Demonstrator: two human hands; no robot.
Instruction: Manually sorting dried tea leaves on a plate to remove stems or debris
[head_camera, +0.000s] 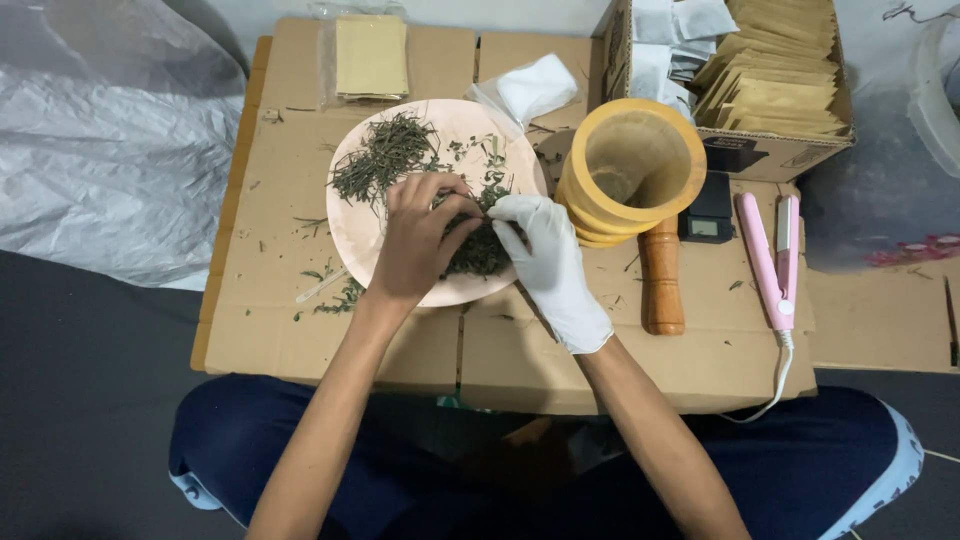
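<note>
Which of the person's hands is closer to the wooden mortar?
The right hand, in a white glove, is nearer: it rests on the dried herbs just beside the wooden mortar. The bare left hand is farther off, over the middle of the pink plate.

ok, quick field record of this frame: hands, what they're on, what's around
left hand: bare, fingers pinched in the dried herbs
right hand: white glove, touching the same pile
plate: pink, on cardboard, second herb pile at its far side
right of plate: wooden mortar, pestle, small scale, pink sealer
far: box of paper sachets
</note>
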